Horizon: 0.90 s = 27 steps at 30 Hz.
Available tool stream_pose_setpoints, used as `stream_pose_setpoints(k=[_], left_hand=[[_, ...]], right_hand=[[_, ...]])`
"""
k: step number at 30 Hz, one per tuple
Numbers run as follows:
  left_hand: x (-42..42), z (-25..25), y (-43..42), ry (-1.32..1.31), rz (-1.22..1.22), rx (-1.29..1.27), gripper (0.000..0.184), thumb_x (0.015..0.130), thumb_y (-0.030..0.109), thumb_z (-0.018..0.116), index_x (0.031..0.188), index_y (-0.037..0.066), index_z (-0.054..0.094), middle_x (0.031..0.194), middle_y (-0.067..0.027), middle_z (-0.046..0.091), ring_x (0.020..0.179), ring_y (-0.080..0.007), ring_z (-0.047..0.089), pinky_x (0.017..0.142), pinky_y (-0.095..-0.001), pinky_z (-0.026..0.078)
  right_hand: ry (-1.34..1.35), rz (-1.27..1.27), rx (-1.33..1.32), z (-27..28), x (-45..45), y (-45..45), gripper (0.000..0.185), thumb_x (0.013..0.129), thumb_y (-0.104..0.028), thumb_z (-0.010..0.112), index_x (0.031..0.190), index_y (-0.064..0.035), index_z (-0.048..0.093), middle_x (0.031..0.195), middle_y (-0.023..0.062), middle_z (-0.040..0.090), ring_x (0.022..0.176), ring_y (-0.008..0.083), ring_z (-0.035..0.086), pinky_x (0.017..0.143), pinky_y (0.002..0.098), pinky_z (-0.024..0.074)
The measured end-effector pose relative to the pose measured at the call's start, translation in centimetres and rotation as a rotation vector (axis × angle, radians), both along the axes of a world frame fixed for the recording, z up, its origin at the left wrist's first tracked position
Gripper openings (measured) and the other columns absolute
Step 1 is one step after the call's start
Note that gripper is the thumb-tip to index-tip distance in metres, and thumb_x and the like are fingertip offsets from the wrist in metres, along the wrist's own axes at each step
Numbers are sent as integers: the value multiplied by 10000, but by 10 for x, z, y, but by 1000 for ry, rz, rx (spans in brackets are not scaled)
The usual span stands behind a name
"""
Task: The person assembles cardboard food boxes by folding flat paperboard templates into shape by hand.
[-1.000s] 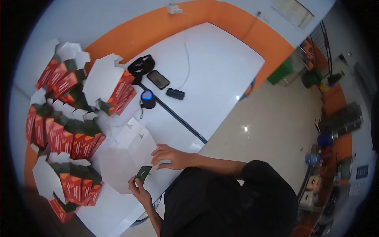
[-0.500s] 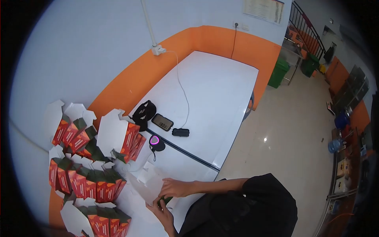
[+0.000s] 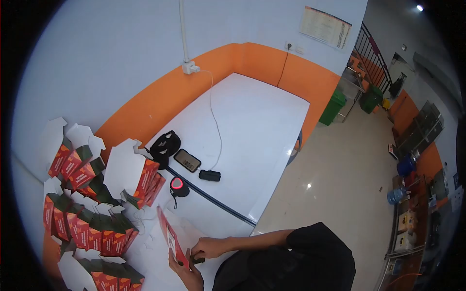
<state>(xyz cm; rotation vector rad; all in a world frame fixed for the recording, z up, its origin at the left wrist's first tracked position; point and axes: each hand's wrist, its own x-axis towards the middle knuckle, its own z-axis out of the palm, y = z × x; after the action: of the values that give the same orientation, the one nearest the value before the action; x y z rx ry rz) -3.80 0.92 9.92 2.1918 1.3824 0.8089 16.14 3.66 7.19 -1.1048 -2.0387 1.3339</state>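
Observation:
A partly folded red-and-white food box (image 3: 171, 234) stands tilted over the near part of the table, its red printed side turned up and left. My left hand (image 3: 186, 274) comes from below, closed around its lower edge with fingers along the red panel. From the right, my right hand (image 3: 208, 247) presses curled fingers at the box's near end, by a small dark green part. Its fingertips are partly hidden there. Just beyond lies pale card or paper (image 3: 187, 228).
Several red boxes (image 3: 87, 233) with white flaps are stacked at left. A speaker (image 3: 179, 186) with a lit ring, a phone (image 3: 187, 160), a black power bank (image 3: 209, 175) on a white cable and a black strap (image 3: 165, 148) lie on the white table (image 3: 242, 126).
The box has turned in my hands, so its red printed side now shows instead of the white inside. The whole view has shifted slightly. The speaker's ring went from purple to red.

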Motion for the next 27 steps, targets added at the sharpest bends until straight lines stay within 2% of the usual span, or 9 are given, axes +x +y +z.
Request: stream_pose_setpoints(k=[2, 5, 8, 11, 12, 18, 22, 25, 27], left_hand=[[1, 10, 7, 88, -62, 180, 292, 898, 78, 721, 1189, 81, 743, 1470, -283, 475, 1372, -516, 394, 1161, -568, 318], [-6, 34, 11, 120, -165, 314, 600, 876, 156, 793, 1434, 73, 590, 1600, -312, 298, 1415, -519, 351, 1176, -562, 304], [9, 44, 0, -307, -92, 450, 937, 810, 250, 882, 1569, 55, 367, 1587, -314, 294, 1424, -479, 352, 1184, -539, 302], [21, 4, -7, -486, -17, -75, 1189, 744, 331, 937, 1616, 46, 181, 1576, -323, 274, 1426, -439, 363, 1177, -511, 325], [25, -1, -5, -293, 48, -57, 1002, 826, 347, 875, 1559, -12, 294, 1502, -299, 397, 1391, -388, 428, 1151, -475, 356], [35, -24, -2, -398, 212, -319, 583, 927, 342, 774, 1290, -74, 588, 1187, -242, 661, 1101, -357, 614, 963, -446, 488], [16, -61, 17, -570, 205, -584, 533, 887, 251, 791, 1254, -93, 614, 1092, -204, 718, 960, -320, 647, 851, -420, 524], [19, -45, 23, -545, 121, -704, 499, 863, 174, 776, 1248, -100, 616, 1052, -177, 730, 907, -267, 656, 824, -403, 526], [12, -46, 27, -415, 65, -752, 468, 852, 143, 764, 1230, -97, 626, 1059, -184, 731, 923, -261, 668, 823, -402, 533]], right_hand=[[318, -72, 3, -7, -9, 1, 175, 959, -126, 686, 1044, 25, 668, 893, 151, 730, 722, 237, 677, 671, 376, 529], [509, -91, -108, 9, -4, 12, 192, 983, -122, 682, 1111, 17, 652, 940, 103, 730, 825, 164, 689, 732, 337, 563], [869, -220, -381, 63, -1, 7, 259, 997, -126, 666, 1217, 0, 610, 1036, 85, 713, 927, 152, 701, 809, 314, 585], [1166, -277, -582, 88, 6, 8, 304, 1006, -142, 644, 1274, -13, 579, 1114, 71, 695, 980, 168, 709, 841, 312, 594], [1231, -272, -627, 92, 9, 9, 312, 1009, -147, 636, 1285, -16, 573, 1136, 65, 689, 992, 173, 711, 844, 314, 597], [862, -158, -163, 64, 14, 21, 638, 926, -134, 694, 1485, -24, 405, 1515, 197, 445, 1394, 297, 477, 1121, 422, 450], [-81, 12, 190, 38, 14, -13, 1162, 711, -131, 857, 1654, -186, 181, 1708, 196, 59, 1572, 432, 77, 1264, 572, 130], [-311, 94, 234, -6, 29, -26, 1164, 701, -63, 842, 1652, -224, 191, 1720, 178, -7, 1582, 437, -1, 1252, 639, 76], [-308, -68, 424, -66, 33, -23, 740, 833, -25, 715, 1513, -158, 454, 1639, 192, 248, 1516, 417, 233, 1226, 560, 248]])
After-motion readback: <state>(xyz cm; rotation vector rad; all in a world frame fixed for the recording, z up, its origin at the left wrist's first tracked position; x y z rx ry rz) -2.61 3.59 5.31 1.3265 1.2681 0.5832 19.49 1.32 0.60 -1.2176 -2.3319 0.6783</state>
